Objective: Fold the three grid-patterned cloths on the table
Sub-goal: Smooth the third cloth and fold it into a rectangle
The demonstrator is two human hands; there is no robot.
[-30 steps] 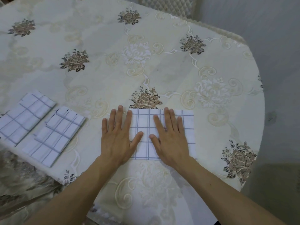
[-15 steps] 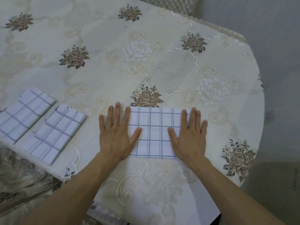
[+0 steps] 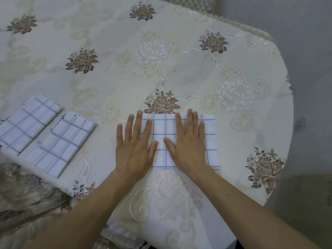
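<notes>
A white cloth with a blue grid lies folded into a rectangle near the table's front edge. My left hand rests flat on its left edge, fingers spread, palm partly on the tablecloth. My right hand presses flat on the cloth's middle. Two other grid cloths lie folded at the left: one nearer the centre, one at the far left by the table's edge. Neither hand grips anything.
The table wears a cream tablecloth with brown rose motifs. Its rounded edge runs along the right and drops off to a grey floor. A quilted chair back stands at the far side.
My right hand has slid left from the cloth's right edge back to its middle. My left hand has stayed at the left edge.
</notes>
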